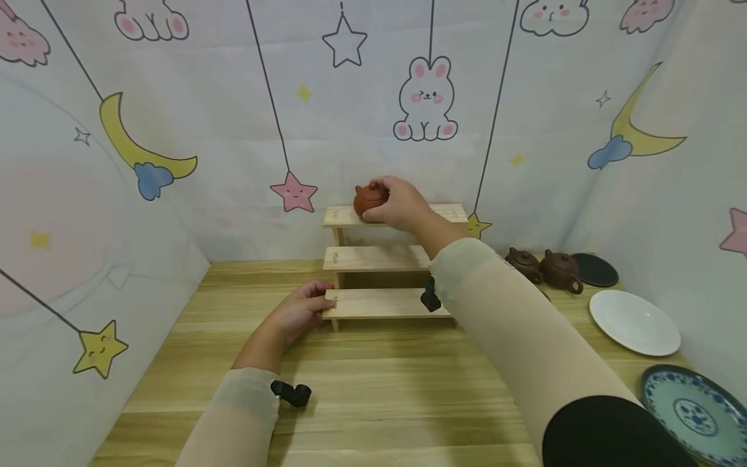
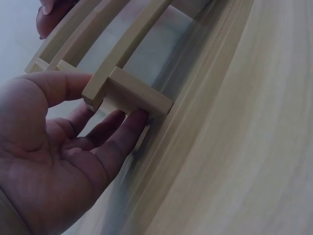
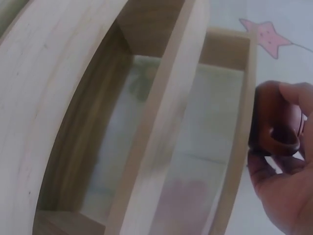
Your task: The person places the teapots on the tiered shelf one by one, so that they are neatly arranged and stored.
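- Red teapot point(image 1: 366, 202): upright on the top step point(image 1: 338, 215) of our stand point(image 1: 376, 258), grasped by our right hand point(image 1: 404, 206).
- Our left hand point(image 1: 297, 311): gripping the bottom step's left end.
- Brown teapots point(image 1: 558, 269): two, farther right.

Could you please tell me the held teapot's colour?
The teapot is reddish-brown, best seen in the head view.

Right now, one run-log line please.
right hand: grips reddish teapot at top shelf | left hand: holds left end of lowest shelf | dark teapots: on table at right
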`<state>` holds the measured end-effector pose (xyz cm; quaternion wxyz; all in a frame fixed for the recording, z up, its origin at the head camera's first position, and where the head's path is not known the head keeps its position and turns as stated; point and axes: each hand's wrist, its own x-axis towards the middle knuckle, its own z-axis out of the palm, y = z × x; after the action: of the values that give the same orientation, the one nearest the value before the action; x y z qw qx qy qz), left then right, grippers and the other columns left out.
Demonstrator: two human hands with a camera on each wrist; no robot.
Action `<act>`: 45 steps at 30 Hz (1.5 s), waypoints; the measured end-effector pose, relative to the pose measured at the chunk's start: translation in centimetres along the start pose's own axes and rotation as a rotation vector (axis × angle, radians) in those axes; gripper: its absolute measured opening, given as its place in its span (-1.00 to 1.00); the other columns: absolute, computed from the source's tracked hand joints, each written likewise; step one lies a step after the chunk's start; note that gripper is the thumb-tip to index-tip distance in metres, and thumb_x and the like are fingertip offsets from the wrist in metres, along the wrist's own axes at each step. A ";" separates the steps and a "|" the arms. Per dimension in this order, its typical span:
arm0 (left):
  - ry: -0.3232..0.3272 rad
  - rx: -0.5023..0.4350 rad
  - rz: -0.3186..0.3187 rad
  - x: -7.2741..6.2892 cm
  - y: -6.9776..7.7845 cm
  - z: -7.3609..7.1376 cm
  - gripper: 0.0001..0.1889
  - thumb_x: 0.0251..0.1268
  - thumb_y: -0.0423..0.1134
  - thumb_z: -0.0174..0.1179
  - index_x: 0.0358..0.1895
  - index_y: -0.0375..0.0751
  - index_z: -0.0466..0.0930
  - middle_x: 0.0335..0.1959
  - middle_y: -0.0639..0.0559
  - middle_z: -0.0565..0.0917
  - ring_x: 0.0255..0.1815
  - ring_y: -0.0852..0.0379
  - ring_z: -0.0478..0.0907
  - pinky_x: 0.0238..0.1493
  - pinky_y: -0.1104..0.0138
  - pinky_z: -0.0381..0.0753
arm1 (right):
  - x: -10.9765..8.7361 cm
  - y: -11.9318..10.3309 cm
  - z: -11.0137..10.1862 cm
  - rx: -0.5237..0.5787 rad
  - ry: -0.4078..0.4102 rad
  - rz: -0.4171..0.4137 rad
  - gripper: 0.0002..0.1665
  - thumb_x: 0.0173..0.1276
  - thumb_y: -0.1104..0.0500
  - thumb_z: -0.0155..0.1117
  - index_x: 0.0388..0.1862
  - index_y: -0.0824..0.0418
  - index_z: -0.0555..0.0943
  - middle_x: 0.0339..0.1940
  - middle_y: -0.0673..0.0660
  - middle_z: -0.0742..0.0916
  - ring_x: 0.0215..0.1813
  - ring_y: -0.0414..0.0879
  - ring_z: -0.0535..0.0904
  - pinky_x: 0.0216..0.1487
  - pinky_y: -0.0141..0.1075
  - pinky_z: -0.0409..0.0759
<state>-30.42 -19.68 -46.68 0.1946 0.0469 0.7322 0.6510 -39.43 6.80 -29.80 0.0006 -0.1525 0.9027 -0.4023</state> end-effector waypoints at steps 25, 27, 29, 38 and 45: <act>-0.004 0.001 -0.002 0.1 0.0 -0.1 -0.44 0.58 -0.32 0.14 0.55 -0.32 0.27 0.45 -0.21 0.40 0.15 0.07 0.57 0.05 0.31 0.69 | -8.6 3.3 -1.8 0.149 0.117 0.013 -0.18 0.45 -0.12 0.49 0.61 -0.08 0.43 0.63 0.03 0.50 0.58 0.11 0.46 0.46 0.13 0.59; -0.004 -0.002 0.002 0.1 0.0 -0.1 -0.44 0.58 -0.31 0.14 0.54 -0.32 0.27 0.45 -0.22 0.39 0.16 0.05 0.57 0.05 0.29 0.70 | -10.3 4.1 -2.2 0.168 0.109 0.022 -0.18 0.46 -0.13 0.48 0.62 -0.09 0.42 0.63 0.08 0.49 0.56 0.16 0.47 0.46 0.15 0.59; -0.001 -0.001 0.003 0.1 -0.1 -0.1 -0.45 0.58 -0.31 0.14 0.53 -0.32 0.28 0.45 -0.22 0.40 0.16 0.05 0.57 0.05 0.29 0.70 | -11.9 4.8 -2.6 0.175 0.096 0.046 -0.16 0.46 -0.16 0.46 0.64 -0.09 0.40 0.63 0.10 0.49 0.56 0.19 0.47 0.48 0.18 0.56; 0.009 -0.017 0.011 -0.1 -0.3 -0.3 -0.46 0.57 -0.34 0.15 0.51 -0.35 0.29 0.41 -0.19 0.41 0.12 0.09 0.58 0.03 0.31 0.70 | -17.4 8.6 -3.6 0.119 0.087 0.099 -0.13 0.44 -0.33 0.41 0.64 -0.18 0.38 0.63 0.19 0.48 0.53 0.27 0.48 0.44 0.22 0.55; -0.028 -0.026 0.030 -0.1 0.0 -0.1 -0.43 0.57 -0.34 0.14 0.53 -0.40 0.24 0.40 -0.19 0.39 0.09 0.13 0.57 0.05 0.25 0.70 | -20.0 12.1 -4.7 0.110 0.131 0.114 -0.08 0.46 -0.32 0.40 0.66 -0.06 0.36 0.61 0.20 0.50 0.57 0.26 0.43 0.51 0.24 0.46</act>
<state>-30.38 -19.77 -46.69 0.1956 0.0647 0.7200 0.6627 -24.30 23.34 -37.79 -0.0272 -0.0737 0.8846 -0.4597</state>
